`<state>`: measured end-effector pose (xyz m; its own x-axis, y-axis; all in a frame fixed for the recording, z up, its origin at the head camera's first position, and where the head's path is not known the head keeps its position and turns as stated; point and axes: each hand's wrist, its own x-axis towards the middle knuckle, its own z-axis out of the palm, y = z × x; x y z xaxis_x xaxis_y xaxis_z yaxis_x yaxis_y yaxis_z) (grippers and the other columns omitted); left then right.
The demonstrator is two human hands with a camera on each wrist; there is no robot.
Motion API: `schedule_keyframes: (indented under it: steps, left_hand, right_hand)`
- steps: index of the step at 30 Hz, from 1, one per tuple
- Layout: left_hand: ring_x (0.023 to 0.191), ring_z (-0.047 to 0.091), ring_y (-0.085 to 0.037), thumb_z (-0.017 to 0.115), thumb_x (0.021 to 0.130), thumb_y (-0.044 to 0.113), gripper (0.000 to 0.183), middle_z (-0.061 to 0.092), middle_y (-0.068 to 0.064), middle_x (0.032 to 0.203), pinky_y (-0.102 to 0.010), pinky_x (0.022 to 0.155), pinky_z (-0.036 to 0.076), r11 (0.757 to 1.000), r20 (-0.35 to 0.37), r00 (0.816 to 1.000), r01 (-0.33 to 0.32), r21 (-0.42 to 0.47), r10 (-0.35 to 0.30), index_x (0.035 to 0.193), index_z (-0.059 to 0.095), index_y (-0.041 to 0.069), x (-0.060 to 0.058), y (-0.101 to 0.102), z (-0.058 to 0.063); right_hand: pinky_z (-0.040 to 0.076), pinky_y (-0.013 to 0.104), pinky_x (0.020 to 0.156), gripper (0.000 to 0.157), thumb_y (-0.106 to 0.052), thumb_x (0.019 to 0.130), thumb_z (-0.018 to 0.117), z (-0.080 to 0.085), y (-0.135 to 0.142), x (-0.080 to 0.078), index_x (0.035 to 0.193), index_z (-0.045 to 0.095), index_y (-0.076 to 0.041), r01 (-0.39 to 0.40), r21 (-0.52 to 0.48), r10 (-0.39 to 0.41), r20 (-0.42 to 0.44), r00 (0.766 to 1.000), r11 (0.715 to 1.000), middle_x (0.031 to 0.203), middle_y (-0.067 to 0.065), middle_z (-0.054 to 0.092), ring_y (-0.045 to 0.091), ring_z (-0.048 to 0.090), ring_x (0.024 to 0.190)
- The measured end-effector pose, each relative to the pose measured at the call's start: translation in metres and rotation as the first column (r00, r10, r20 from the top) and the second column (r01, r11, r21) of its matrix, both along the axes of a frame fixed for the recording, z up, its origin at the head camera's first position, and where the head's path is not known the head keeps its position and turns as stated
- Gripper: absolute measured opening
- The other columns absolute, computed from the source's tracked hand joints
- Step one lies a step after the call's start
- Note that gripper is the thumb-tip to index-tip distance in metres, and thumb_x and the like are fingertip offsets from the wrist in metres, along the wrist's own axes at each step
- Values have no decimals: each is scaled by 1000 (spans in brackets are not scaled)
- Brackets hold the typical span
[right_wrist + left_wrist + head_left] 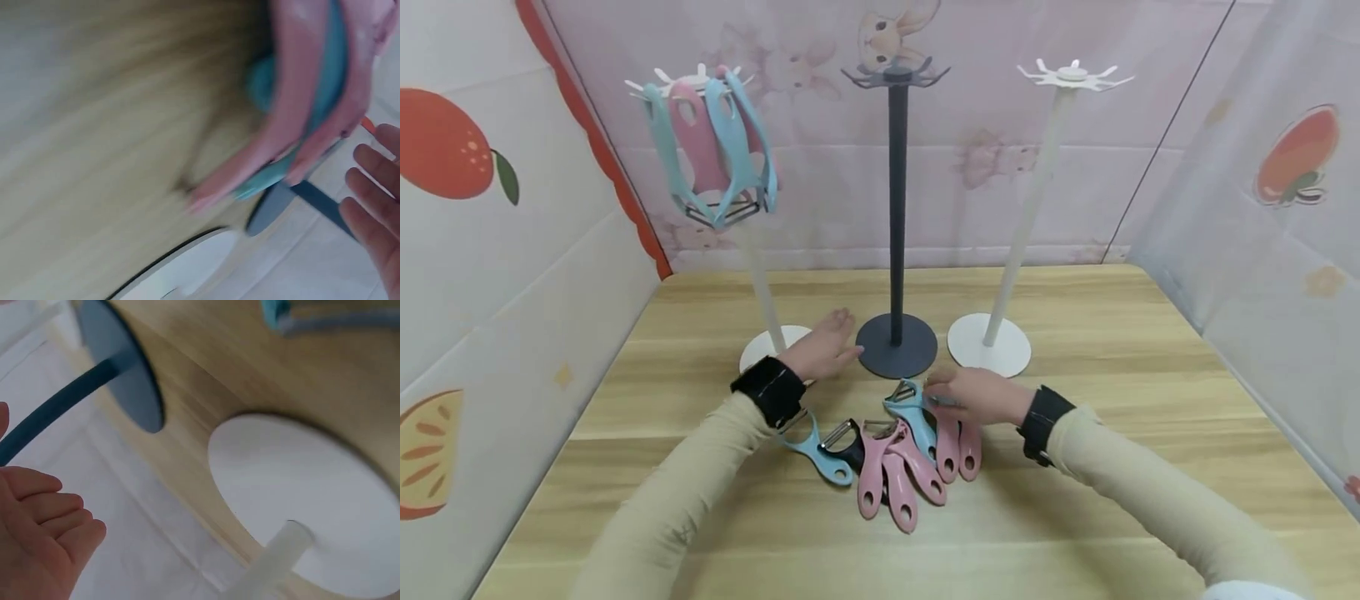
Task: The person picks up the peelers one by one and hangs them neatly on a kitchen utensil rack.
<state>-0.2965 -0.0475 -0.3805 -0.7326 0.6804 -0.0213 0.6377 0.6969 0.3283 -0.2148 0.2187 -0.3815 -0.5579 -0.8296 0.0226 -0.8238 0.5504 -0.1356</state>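
Beyond the hands rises a pale pink wall covering [827, 192] printed with rabbits. The wooden tabletop [1075, 533] spreads beneath both forearms. Three upright stands line its far side: a white stand [762, 287] just beside the left hand, a dark stand [897, 208] beyond the gap between the hands, and a second white stand [1028, 208] beyond the right hand. Their broad round bases presumably keep such tall poles from tipping. The left hand [823, 344] is empty, fingers loosely extended between the first two bases. The right hand [973, 393] has its fingers outstretched, gripping nothing that shows; whether they touch anything I cannot tell. Nearer the wearer than the hands, peelers lie fanned and overlapping: a blue peeler [829, 468] by the left wrist, a black peeler [852, 455], three pink peelers [871, 475], another blue peeler [916, 417], and two pink ones [970, 454] under the right hand. Above the left hand, blue and pink hanging peelers [730, 137] point blades downward, probably because hooks [664, 76] catch their handle ends. No brand, label or writing is legible.
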Motion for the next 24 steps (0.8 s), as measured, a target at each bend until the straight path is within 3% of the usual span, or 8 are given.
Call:
schedule_keyframes:
  steps: [5,9,17,20,24]
  left_hand:
    - [136,4,-35,36,98,34,66,7,-28,147,-39,110,8,994,51,998,-34,-107,40,140,13,-11,-27,25,-18]
    - [136,3,-35,36,98,37,70,5,-28,147,-39,110,8,990,59,998,-30,-139,38,141,9,-11,-41,40,-36]
    - [136,8,-37,38,95,46,77,8,-29,146,-40,109,12,964,-10,1000,-28,-265,27,141,12,-11,-49,53,-67]
    - [136,8,-35,37,94,50,79,7,-27,147,-39,109,13,948,-7,999,-36,-315,35,142,12,-8,-50,58,-77]
    - [137,5,-33,37,93,52,79,5,-24,149,-40,109,14,948,4,999,-50,-313,54,143,13,-4,-51,64,-84]
  right_hand:
    - [49,27,73,15,-3,77,69,-8,26,18,91,70,-6,-16,10,18,-147,989,1000,88,4,64,16,58,85]
    - [49,26,75,15,-3,72,72,-18,40,29,86,71,-8,-37,25,43,-273,961,999,86,2,64,16,57,83]
    - [47,27,79,23,1,69,72,-25,40,38,89,70,-11,-99,98,131,-407,904,990,93,2,63,17,55,88]
    - [46,26,79,21,-3,71,72,-28,38,40,89,67,-13,-105,162,170,-467,868,981,92,0,61,16,54,88]
    - [44,28,84,22,-8,72,72,-30,39,40,92,65,-13,-122,239,233,-521,821,963,96,1,61,17,55,91]
